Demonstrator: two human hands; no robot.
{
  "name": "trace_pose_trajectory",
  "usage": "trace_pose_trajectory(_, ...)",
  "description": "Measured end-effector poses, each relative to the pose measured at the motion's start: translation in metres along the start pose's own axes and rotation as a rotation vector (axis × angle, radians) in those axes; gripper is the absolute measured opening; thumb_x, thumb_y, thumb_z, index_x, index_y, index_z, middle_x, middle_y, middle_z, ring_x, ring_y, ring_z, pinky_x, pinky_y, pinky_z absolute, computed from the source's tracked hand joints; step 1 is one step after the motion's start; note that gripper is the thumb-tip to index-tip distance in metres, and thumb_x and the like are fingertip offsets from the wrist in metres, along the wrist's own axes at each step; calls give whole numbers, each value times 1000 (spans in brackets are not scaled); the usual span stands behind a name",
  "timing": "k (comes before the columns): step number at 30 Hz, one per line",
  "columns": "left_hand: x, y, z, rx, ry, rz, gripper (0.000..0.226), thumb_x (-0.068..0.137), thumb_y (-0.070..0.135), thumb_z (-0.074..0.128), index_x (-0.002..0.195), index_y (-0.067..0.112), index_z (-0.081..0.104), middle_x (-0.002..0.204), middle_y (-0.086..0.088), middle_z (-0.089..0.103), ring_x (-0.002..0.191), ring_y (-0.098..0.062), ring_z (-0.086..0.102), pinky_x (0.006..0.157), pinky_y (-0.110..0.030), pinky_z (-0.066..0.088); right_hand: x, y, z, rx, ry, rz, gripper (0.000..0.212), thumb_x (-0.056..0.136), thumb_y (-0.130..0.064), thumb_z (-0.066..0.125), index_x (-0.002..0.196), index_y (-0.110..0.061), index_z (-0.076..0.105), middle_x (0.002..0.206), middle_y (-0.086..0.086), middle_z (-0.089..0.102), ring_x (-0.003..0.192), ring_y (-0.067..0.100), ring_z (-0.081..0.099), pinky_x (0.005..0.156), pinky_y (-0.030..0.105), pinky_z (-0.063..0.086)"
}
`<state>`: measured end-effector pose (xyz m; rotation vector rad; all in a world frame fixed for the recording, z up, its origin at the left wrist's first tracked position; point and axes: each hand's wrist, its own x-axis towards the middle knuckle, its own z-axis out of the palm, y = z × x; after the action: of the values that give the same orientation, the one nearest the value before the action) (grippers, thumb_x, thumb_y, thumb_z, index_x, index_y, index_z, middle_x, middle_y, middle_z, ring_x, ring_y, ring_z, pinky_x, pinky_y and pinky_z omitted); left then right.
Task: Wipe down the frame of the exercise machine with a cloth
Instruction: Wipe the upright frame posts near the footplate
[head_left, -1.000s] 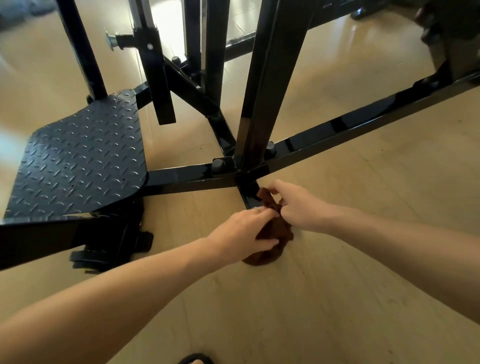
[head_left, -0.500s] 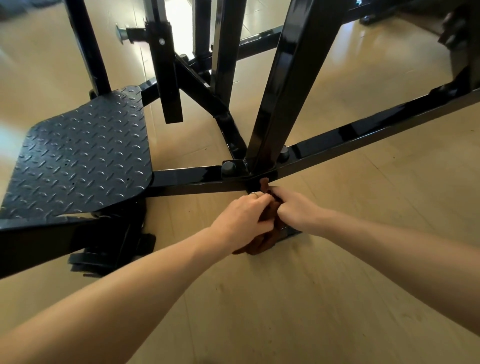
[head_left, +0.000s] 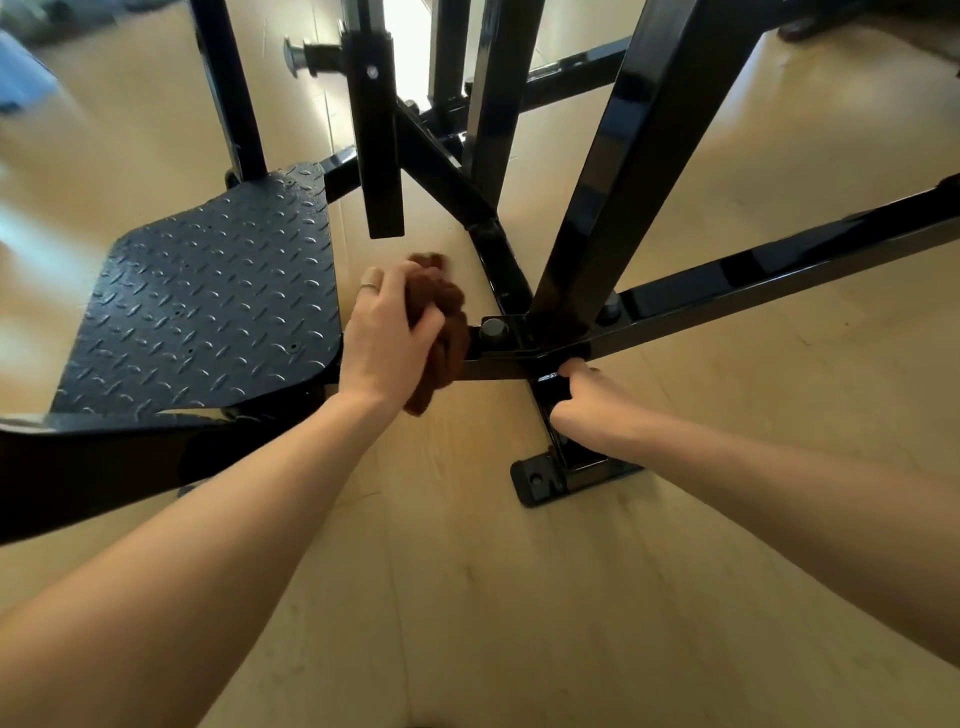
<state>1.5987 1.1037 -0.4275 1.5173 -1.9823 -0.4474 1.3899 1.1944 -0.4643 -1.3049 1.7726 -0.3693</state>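
A brown cloth (head_left: 441, 332) was gripped against the black frame (head_left: 779, 275) by the left hand (head_left: 387, 338); a lower frame bar was clasped by the right hand's (head_left: 582, 402) fingers (head_left: 569, 370).

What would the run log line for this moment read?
left hand: grips brown cloth on horizontal frame bar | right hand: grips short floor bar | phase: wiping beside footplate
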Motion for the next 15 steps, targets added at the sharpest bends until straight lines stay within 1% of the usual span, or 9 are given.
trace_pose_trajectory(1,3,-4,2,40,-1,-100,34,98,27,62,130,16,55,128,-8,52,104,-22,54,90,-33,42,3,-1,1,-1,0,8,59,95,-10,55,150,-14,31,105,5,50,75,17,56,51,24,38)
trace_pose_trajectory(2,4,-6,6,78,-29,-164,35,99,27,61,131,14,55,129,-10,52,104,-23,53,90,-34,42,4,0,1,-3,1,11,58,95,-10,54,148,-14,32,101,4,49,75,17,57,51,24,39)
trace_pose_trajectory(3,3,-7,10,85,-69,-187,35,100,27,60,131,13,56,129,-10,53,104,-22,52,90,-34,43,5,1,0,-5,6,12,58,94,-10,55,147,-14,32,97,3,48,76,18,58,51,25,39)
trace_pose_trajectory(5,-1,0,20,-1,-136,-140,32,100,28,60,129,15,57,122,-5,55,99,-18,54,90,-34,46,6,5,-1,-9,11,12,59,93,-8,56,147,-15,33,94,1,47,76,18,57,52,24,39)
trace_pose_trajectory(7,-5,9,28,-82,-160,-102,30,100,28,60,128,17,58,116,2,53,94,-13,54,86,-31,45,4,7,-3,4,16,13,59,92,-8,56,146,-16,35,91,-1,47,74,15,54,52,22,37)
trace_pose_trajectory(10,-10,12,30,-126,-148,-96,28,101,26,60,127,18,59,117,5,53,97,-11,54,87,-28,44,2,10,-4,17,28,6,56,93,-9,54,145,-18,36,86,-3,46,71,12,51,51,20,34)
trace_pose_trajectory(13,-16,9,21,-161,-139,-1,21,100,23,62,121,23,60,117,8,55,96,-3,55,85,-16,40,4,12,-6,30,19,-2,53,93,-8,54,142,-18,37,85,-5,43,71,11,49,52,20,32)
trace_pose_trajectory(15,-18,20,19,-175,-195,125,20,99,24,62,118,32,59,119,13,55,100,3,54,85,-10,37,5,11,-7,35,14,-17,50,92,-7,54,139,-16,38,90,-3,47,76,12,51,57,22,36)
